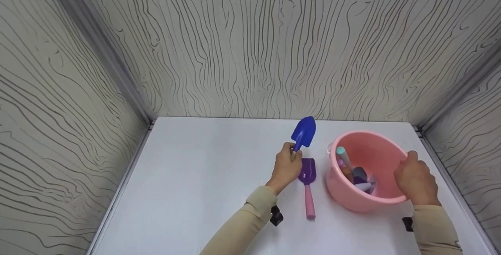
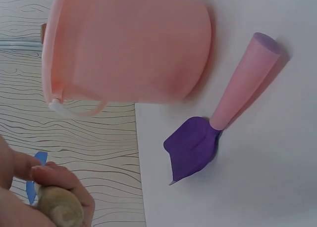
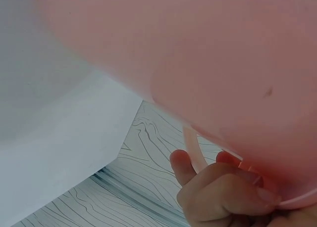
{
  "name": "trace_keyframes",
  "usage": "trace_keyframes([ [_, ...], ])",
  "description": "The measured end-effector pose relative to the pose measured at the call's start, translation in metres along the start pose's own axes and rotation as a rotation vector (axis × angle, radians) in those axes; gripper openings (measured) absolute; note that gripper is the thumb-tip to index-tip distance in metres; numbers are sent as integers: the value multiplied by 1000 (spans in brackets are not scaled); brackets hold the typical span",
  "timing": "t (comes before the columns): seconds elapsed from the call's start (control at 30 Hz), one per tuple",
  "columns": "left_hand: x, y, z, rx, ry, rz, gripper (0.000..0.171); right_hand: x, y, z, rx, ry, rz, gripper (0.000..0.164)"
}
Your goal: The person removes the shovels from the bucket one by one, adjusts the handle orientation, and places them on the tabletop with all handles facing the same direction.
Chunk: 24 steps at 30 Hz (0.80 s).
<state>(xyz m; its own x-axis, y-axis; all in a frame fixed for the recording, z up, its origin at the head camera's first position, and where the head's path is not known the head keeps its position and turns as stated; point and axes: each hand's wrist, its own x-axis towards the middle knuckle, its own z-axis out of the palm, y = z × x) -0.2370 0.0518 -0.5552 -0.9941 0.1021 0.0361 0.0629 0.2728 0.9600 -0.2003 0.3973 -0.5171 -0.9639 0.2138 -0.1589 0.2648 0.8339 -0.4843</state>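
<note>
In the head view my left hand (image 1: 287, 166) grips a small toy trowel with a blue blade (image 1: 304, 130), pointing up and away from me. The rounded end of its handle (image 2: 62, 207) shows between the fingers in the left wrist view. Just right of that hand a purple scoop (image 1: 308, 171) with a pink handle (image 2: 246, 83) lies on the white table. My right hand (image 1: 417, 178) holds the right rim of a pink bucket (image 1: 344, 192), which leans slightly. Inside the bucket are several items, among them a turquoise-ended stick (image 1: 341, 151), a grey piece (image 1: 359, 173) and something brown.
The white table (image 1: 188, 176) is bounded by wood-grain panels (image 1: 250, 51) at the back and both sides. A pale bucket handle (image 2: 79, 111) hangs from the rim's side. Black straps (image 1: 276, 216) sit at the wrists.
</note>
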Motion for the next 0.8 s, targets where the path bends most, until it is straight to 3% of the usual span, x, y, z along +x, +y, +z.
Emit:
trace_keyframes([
  [0.2,-6,-16,3,5,24,-28,27,0,2,-1,-15,33,-39,45],
  [0.4,-11,-32,6,12,55,-101,24,-1,-1,1,22,14,-22,46],
  [0.8,-21,-60,12,33,88,-163,24,-4,-1,3,37,16,-19,47],
])
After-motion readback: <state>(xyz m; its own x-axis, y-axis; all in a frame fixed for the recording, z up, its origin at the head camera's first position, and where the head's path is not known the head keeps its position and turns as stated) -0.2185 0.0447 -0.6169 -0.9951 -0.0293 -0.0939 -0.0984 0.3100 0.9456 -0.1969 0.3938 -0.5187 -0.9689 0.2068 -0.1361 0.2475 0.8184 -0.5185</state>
